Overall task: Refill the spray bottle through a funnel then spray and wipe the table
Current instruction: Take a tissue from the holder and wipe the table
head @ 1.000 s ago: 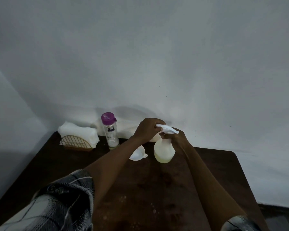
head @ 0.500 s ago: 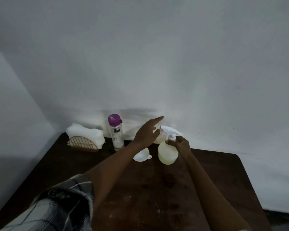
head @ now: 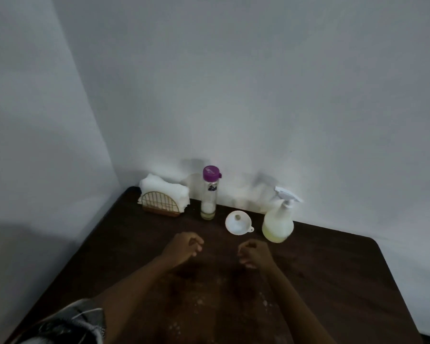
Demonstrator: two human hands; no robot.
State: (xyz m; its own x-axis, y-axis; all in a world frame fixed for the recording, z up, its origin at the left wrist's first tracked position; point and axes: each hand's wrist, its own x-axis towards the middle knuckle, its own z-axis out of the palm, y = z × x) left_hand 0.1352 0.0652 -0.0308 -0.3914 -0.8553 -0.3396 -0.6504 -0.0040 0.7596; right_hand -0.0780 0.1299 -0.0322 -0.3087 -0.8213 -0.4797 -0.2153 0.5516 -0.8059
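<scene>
Both hands hovered low over the dark brown wooden table, well apart from everything standing on it. The left hand had its fingers loosely curled inward and held nothing; the right hand, just beside it, was curled the same loose way and was just as empty.

Along the back edge, against the pale grey wall, we saw the translucent plastic spray bottle with the white trigger head standing upright, with pale yellow liquid in its lower part. The small white plastic funnel lay on the table just to its left, its wide mouth turned toward the camera. Left of the funnel stood a tall clear bottle with a purple cap. A gold wire holder stuffed with white paper napkins filled the corner. A plaid sleeve showed at lower left.
</scene>
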